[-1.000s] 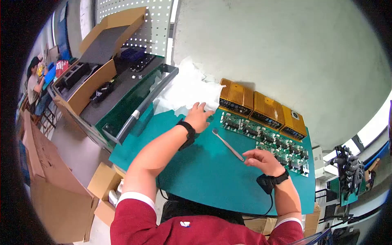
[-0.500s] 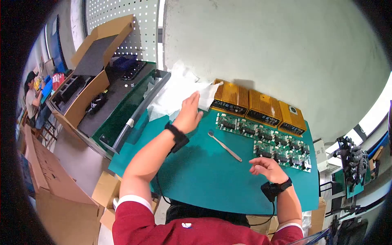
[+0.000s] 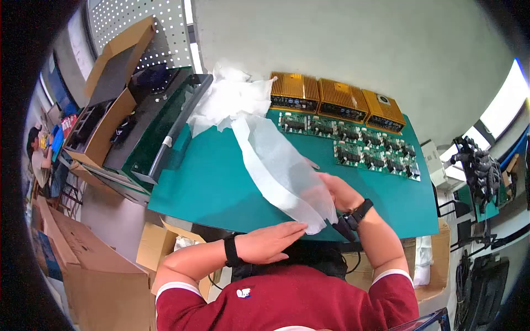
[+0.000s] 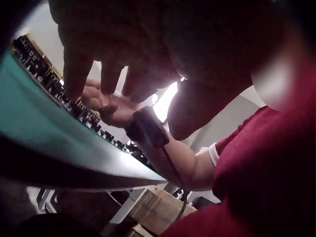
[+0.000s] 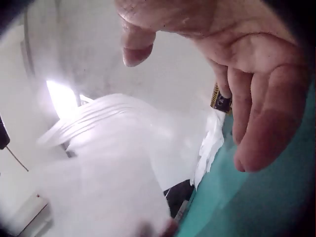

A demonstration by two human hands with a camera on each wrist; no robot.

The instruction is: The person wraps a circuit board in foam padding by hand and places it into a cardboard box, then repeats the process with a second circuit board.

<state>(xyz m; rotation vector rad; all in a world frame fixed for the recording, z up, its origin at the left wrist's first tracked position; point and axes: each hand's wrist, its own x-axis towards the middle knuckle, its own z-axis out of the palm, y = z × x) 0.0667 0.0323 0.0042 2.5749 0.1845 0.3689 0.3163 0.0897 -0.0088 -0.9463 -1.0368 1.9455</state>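
A thin white sheet (image 3: 276,165) slants from the white pile (image 3: 234,96) toward the table's near edge in the head view. My left hand (image 3: 270,243) is at its lower end, fingers straight and thumb apart, fingertips at the sheet. Beside the sheet's right edge is my right hand (image 3: 342,194); whether it touches is unclear. The right wrist view shows the right hand (image 5: 252,69) with fingers extended and thumb apart, the blurred sheet (image 5: 108,173) beside it. My left hand (image 4: 133,44) looks dark in the left wrist view. The sheet mostly covers the toothbrush (image 3: 311,163).
Three gold finned boxes (image 3: 342,99) stand along the back of the green table (image 3: 221,187). Green circuit boards (image 3: 375,157) lie before them. A dark-edged case (image 3: 179,127) and cardboard box (image 3: 113,127) are at the left. A person (image 3: 40,163) sits far left.
A white sheet now stretches from the pile across the table and over the toothbrush. My left hand has moved from the pile to the near edge; my right hand has shifted up and left.
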